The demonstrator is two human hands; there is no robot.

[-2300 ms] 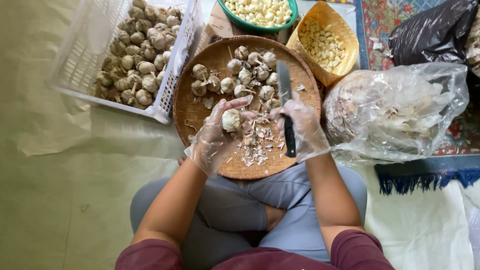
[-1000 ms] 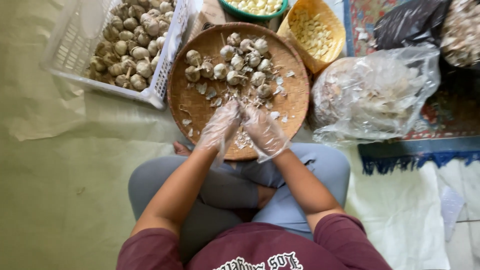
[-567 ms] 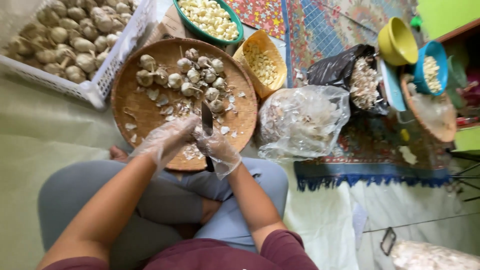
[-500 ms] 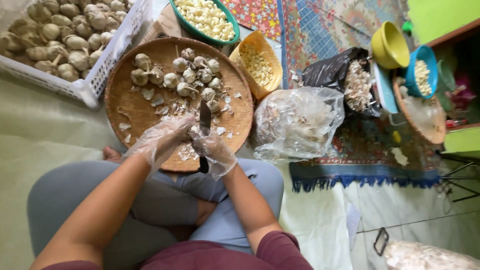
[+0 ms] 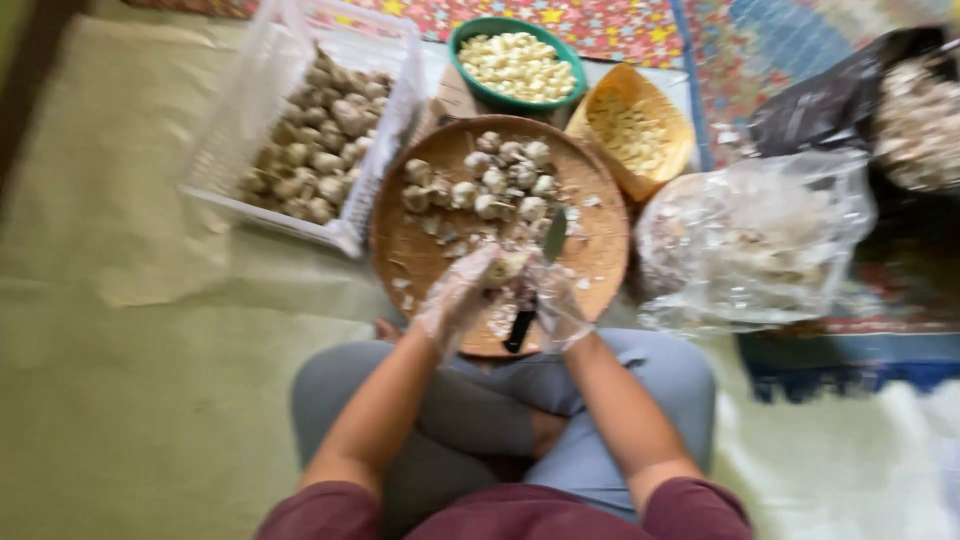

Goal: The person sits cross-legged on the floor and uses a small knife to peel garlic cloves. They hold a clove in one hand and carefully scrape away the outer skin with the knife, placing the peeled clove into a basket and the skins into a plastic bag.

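Shifted since half a second ago: view swung left, crate now fully in frame, yellow and blue bowls at far right gone from sight; hands remain over near half of tray. Picture blurred throughout.

Garlic bulb [image 5: 507, 266] held above near part of round woven tray [image 5: 410, 250], just short of its front rim. Left hand [image 5: 458, 293], in clear plastic glove, curled around bulb, fingers closed on it from left. Right hand [image 5: 556, 300], also gloved, closed on knife [image 5: 538, 280]; dark handle toward lap, blade pointing away toward loose bulbs [image 5: 480, 185] in far half of tray. Blade tip close to bulb; contact cannot be told in blur. Peel scraps [image 5: 497, 318] under both hands.

Edges and room: tray front rim resting over crossed legs; left rim touching or just beside white crate [image 5: 250, 110] of unpeeled bulbs; far rim near green bowl [image 5: 470, 40] of peeled cloves and yellow basket [image 5: 610, 100]; right rim just beside clear plastic bag [image 5: 760, 240]. Open floor covering [image 5: 130, 350] wide at left; right side crowded by bag and dark sack [image 5: 820, 100].
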